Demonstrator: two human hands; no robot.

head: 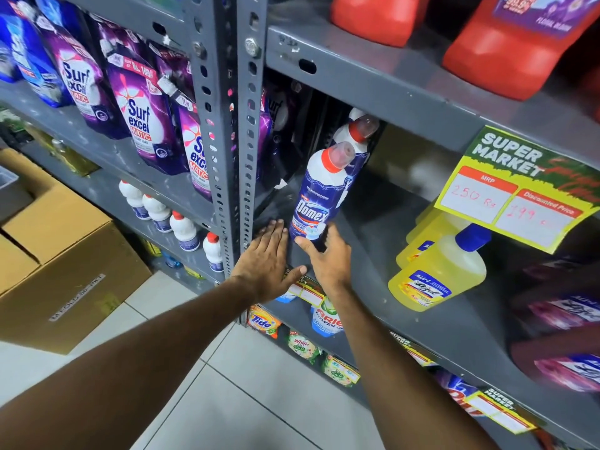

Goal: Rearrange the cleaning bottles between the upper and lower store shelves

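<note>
Left hand (268, 259): flat and open, fingers together, palm down on the grey shelf (383, 254) just left of centre frame, beside the upright post (224, 131); it holds nothing.
Right hand (328, 258): spread open at the foot of the Domex bottle (319, 198) — thumb on the left of its base, fingers on the right; whether it grips or only touches, I cannot tell.
Domex bottle: blue label, white shoulder, red cap, upright at centre frame on the middle shelf.
Second bottle (355, 133): same kind, right behind the first, further in.
Yellow bottles (438, 271): blue caps, lying tilted on the same shelf, right of centre, well apart from the hands.
Price sign (519, 190): yellow and green, hanging from the shelf edge above — upper right.
Red containers (506, 50): top shelf, upper right.
Purple pouches (143, 115): next bay, upper left.
Cardboard box (65, 254): floor, left edge.
</note>
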